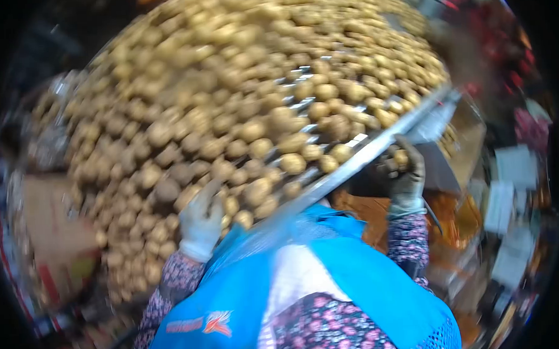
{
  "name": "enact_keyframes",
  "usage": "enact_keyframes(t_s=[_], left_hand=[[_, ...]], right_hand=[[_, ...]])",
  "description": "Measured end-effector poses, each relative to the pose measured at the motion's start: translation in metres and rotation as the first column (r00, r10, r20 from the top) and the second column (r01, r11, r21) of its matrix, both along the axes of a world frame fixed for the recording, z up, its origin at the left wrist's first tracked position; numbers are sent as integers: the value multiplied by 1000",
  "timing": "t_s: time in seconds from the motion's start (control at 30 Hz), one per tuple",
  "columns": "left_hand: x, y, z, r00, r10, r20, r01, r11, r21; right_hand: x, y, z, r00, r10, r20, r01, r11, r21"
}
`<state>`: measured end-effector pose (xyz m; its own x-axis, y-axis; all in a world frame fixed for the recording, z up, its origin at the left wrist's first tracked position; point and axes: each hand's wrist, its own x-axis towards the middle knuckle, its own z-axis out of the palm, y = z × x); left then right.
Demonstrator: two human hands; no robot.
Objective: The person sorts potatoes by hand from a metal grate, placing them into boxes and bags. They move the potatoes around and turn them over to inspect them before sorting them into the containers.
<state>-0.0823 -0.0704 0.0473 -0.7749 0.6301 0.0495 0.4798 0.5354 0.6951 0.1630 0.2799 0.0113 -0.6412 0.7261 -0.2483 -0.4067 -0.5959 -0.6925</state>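
Observation:
A wide sorting table [377, 148] with metal rollers is heaped with small yellow-brown potatoes [227, 84]. My left hand [201, 223], in a white glove, lies on the potatoes near the table's front edge; blur hides whether it grips one. My right hand [405, 173], in a dark glove, is just past the metal edge rail at the right. Its fingers are curled around a potato [401, 158]. I wear a blue vest over flowered sleeves.
Below the right hand stands an open cardboard box [460, 153] holding a few potatoes. Orange crates or boxes [450, 214] sit lower right. Another cardboard box [50, 225] is at the left. Red sacks and white papers crowd the right side.

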Motion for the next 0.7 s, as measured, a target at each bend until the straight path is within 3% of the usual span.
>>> enact_keyframes(t_s=[0.03, 0.17, 0.23, 0.27, 0.3, 0.37, 0.4, 0.5, 0.53, 0.57, 0.63, 0.7], left_hand=[[1, 11, -5, 992, -81, -101, 84, 996, 25], [5, 21, -18, 975, -211, 71, 210, 977, 28], [12, 31, -17, 922, -387, -13, 387, 918, 83], [13, 37, -14, 869, -486, -88, 490, 871, 31], [15, 38, -16, 847, -530, -40, 530, 848, -9], [24, 51, -16, 739, -666, -104, 670, 742, 5], [25, 54, -18, 699, -715, -18, 715, 699, -17], [39, 75, -17, 582, -810, -75, 807, 586, -68], [40, 82, -19, 482, -856, -187, 840, 512, -179], [45, 86, -20, 458, -871, -177, 850, 488, -199], [72, 104, -9, 340, -898, -280, 730, 440, -523], [73, 109, -24, 315, -894, -319, 725, 444, -526]], right_hand=[[14, -11, 2, 995, -45, 93, 46, 999, -1], [57, -66, -2, 939, -290, 186, 304, 951, -53], [83, -87, -13, 954, -256, 155, 272, 957, -95], [95, -101, -23, 951, -268, 155, 292, 943, -162], [106, -116, -35, 951, -271, 148, 299, 926, -228], [119, -151, -51, 919, -355, 172, 393, 861, -322], [124, -168, -56, 876, -420, 238, 482, 788, -385], [140, -200, -78, 794, -517, 320, 606, 622, -497], [146, -203, -83, 743, -577, 339, 662, 560, -498], [152, -207, -87, 688, -630, 359, 713, 497, -495], [160, -214, -88, 625, -724, 291, 753, 463, -467], [168, -219, -71, 518, -838, 173, 785, 386, -485]])
